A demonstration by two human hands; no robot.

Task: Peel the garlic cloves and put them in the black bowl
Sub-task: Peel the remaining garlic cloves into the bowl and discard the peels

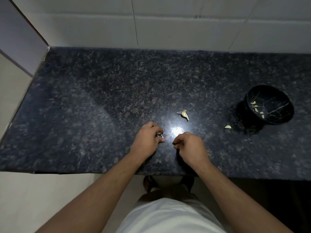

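Garlic cloves are scattered over a dark speckled granite counter (101, 98) that fills the middle band of the frame, backed by a pale tiled wall (168, 27) along the top. At the right edge of the frame sits the black bowl (276, 96), veined with thin light lines and seen tipped toward the camera; several peeled cloves (255, 108) lie inside it along its left inner wall.

In the lower centre two bare forearms reach up from the bottom edge, above a white shirt (168, 219). The left hand (148, 140) is curled, its fingertips pinching a small pale sliver (44, 135) that may be skin or a clove; which, I cannot tell. The right hand (191, 147) is just beside it, apart, fingers curled in tight toward the thumb; whether anything is held there cannot be made out. Between them a bright glare spot (176, 131) shines on the stone.

Above the right hand, near the centre of the frame, lies a small heap of garlic pieces (184, 114). One loose clove (228, 127) rests on the counter just left of the bowl's base.
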